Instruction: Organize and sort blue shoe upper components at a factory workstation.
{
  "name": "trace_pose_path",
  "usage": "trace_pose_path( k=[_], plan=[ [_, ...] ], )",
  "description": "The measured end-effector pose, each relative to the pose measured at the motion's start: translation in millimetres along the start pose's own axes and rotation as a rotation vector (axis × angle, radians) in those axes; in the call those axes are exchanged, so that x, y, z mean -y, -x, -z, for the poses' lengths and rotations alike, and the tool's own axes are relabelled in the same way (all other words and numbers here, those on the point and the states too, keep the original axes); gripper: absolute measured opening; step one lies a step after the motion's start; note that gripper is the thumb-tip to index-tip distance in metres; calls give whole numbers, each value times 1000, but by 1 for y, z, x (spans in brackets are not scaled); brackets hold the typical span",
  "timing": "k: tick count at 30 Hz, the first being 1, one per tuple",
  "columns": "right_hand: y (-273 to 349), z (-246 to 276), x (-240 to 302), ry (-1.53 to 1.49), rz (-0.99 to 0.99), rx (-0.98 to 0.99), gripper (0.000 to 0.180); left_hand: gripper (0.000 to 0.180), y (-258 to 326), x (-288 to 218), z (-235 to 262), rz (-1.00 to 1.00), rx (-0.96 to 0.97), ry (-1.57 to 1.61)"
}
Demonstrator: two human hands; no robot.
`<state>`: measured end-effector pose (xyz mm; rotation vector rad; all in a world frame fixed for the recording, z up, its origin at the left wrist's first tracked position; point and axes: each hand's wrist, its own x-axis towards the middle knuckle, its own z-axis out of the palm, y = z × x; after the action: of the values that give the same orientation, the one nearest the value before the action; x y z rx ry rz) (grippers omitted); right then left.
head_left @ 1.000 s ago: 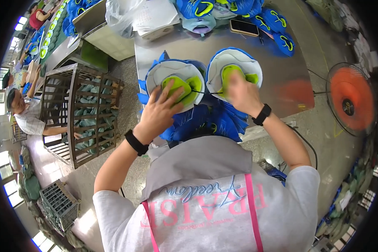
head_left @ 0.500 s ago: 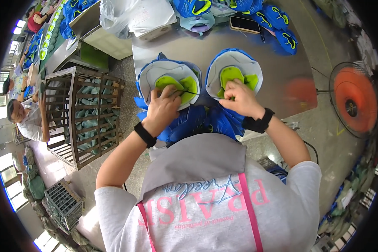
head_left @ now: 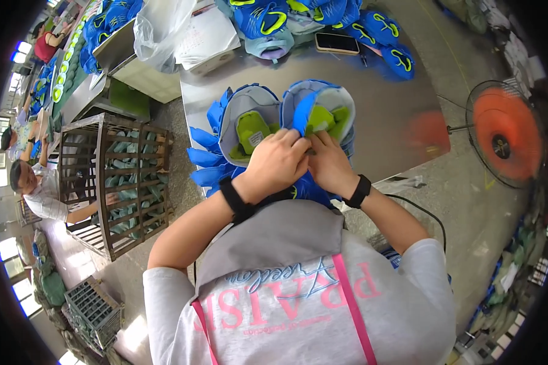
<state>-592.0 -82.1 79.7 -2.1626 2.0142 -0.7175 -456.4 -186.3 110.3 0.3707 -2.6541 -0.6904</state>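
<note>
Left hand (head_left: 275,161): curled at right upper (head_left: 341,99); we cannot tell its grip's closure or hold.
Right hand (head_left: 333,165): likewise, beside it.
Both mouths: facing up, by near edge of worktop (head_left: 386,103).
Left upper (head_left: 253,124): long axis away from us.

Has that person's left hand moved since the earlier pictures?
Yes: judged against the phone on the table, the left hand has moved rightward, now close to the right hand.
</note>
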Motion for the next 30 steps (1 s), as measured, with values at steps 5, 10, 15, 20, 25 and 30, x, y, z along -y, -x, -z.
trace_pose_path(
  k=[5,10,15,20,25,30],
  plan=[
    [4,18,-12,140,141,215,26,37,4,43,-24,281,67,-402],
    [13,7,-44,74,56,109,38,25,-16,63,-37,361,196,-601],
    [5,-6,-94,35,-302,96,55,22,-33,72,-45,416,337,-484],
    [-39,-22,-96,121,-127,95,72,22,-45,118,-58,431,438,-254],
    [-14,-11,-80,39,-278,-2,75,21,-28,108,-25,339,506,137],
    [32,15,-35,-145,-136,-123,27,20,-9,65,-31,419,395,231]
  ],
)
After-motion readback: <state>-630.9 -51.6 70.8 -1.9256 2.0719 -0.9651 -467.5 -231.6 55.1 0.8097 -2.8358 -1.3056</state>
